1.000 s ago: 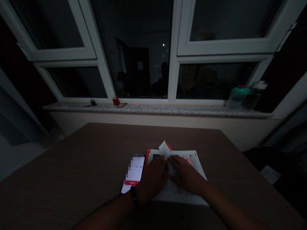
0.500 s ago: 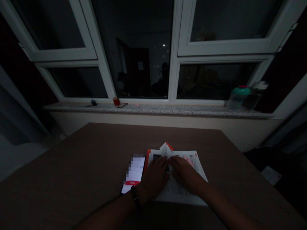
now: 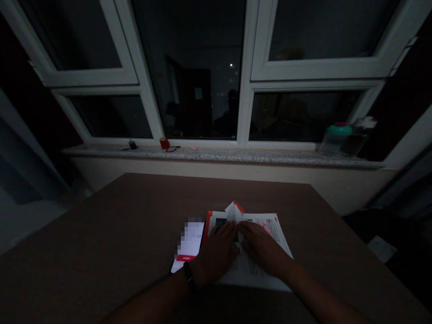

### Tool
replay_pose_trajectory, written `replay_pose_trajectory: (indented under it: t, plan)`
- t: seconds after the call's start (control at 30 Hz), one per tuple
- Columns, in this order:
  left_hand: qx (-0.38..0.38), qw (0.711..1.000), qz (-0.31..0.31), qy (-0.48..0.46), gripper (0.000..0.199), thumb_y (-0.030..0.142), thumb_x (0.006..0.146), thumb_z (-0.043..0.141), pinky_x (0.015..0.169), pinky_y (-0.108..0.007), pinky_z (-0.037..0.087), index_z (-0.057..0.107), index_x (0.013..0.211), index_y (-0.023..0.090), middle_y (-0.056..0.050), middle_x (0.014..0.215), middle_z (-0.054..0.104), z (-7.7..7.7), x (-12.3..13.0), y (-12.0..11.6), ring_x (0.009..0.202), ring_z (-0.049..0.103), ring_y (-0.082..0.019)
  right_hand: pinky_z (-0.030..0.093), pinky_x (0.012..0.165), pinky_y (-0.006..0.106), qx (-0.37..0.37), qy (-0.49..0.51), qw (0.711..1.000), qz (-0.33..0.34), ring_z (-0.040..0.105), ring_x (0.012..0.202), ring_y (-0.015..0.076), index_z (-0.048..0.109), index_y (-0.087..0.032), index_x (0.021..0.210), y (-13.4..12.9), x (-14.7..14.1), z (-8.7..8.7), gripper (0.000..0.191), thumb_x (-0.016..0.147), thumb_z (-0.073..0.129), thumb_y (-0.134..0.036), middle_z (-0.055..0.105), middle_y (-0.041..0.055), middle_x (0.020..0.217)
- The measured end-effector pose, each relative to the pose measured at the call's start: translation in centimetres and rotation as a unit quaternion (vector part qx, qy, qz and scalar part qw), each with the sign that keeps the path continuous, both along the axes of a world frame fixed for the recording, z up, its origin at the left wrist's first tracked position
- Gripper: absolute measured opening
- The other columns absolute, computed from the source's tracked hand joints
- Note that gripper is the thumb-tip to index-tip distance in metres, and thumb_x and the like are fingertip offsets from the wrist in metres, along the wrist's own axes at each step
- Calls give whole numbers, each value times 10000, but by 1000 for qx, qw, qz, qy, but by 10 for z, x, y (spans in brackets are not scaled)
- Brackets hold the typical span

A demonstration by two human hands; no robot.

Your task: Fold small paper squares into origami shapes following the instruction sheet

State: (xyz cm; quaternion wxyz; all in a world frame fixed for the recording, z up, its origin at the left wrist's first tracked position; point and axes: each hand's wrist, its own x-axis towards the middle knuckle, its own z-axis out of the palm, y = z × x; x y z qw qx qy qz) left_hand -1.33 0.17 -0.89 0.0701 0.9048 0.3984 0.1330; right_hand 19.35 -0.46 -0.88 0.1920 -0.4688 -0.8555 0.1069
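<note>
A white folded paper [image 3: 233,209] with a red-orange corner lies on an open-faced printed book [image 3: 276,270], its pointed end toward the window. My left hand [image 3: 219,249], with a dark band at the wrist, rests on the paper's left side, fingertips at the middle crease. From the right, my right hand [image 3: 263,245] closes on the same paper, its fingertips almost meeting the left ones. Both thumbs sit nearer me, with a bit of white paper showing between them. Most of the folded paper is hidden under my hands.
A lit phone [image 3: 191,240] lies left of the book on the brown table [image 3: 151,202]. A small pink piece [image 3: 265,226] lies on the book. The windowsill [image 3: 219,154] holds a red jar [image 3: 164,143], a small dark bottle [image 3: 132,144] and a green-lidded container [image 3: 337,135].
My hands have barely moved on the folded paper. A little more white paper shows by my left thumb. The view has shifted very slightly.
</note>
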Motion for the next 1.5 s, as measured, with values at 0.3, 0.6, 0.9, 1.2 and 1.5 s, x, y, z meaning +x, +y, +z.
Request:
replay_pose_trajectory:
  t: [0.3,0.6,0.9,1.2,1.5]
  plan:
    - [-14,1000,-12,-24,575,211,916,535,1164,-493,325,379,1460,107,-167,1534,380,6,-3,-3,1429,344,-284,290,1180,464,-20,-2,1000,-2,435,1362,265,522,-146,1402,-2,2,1,506,898,487,-172,487,129,1477]
    - [-10,1000,-16,-24,536,255,917,574,1154,-486,331,455,1421,116,-155,1477,468,15,-4,-5,1388,405,-292,333,1163,450,-13,7,1000,12,470,1334,265,535,-154,1398,-5,3,1,482,919,486,-172,520,122,1453]
    - [-27,998,28,-55,219,171,984,478,989,-394,446,673,1084,184,-76,1134,695,14,6,11,1085,619,-237,461,1044,399,1,39,999,-29,618,1146,243,698,-182,1178,5,-6,-3,320,970,456,-155,680,107,1244]
    - [-6,999,32,-38,260,178,901,599,1004,-431,413,651,1155,195,-67,1220,670,13,3,8,1149,588,-253,420,1074,407,-26,39,999,-20,560,1221,259,670,-173,1236,2,-2,3,367,885,567,-139,632,118,1309]
    - [1,999,19,-46,482,395,893,644,1094,-495,371,562,1326,197,-86,1389,572,11,0,-5,1289,504,-286,343,1144,444,-35,24,999,7,491,1307,272,577,-177,1355,-5,6,4,493,863,599,-178,551,127,1411]
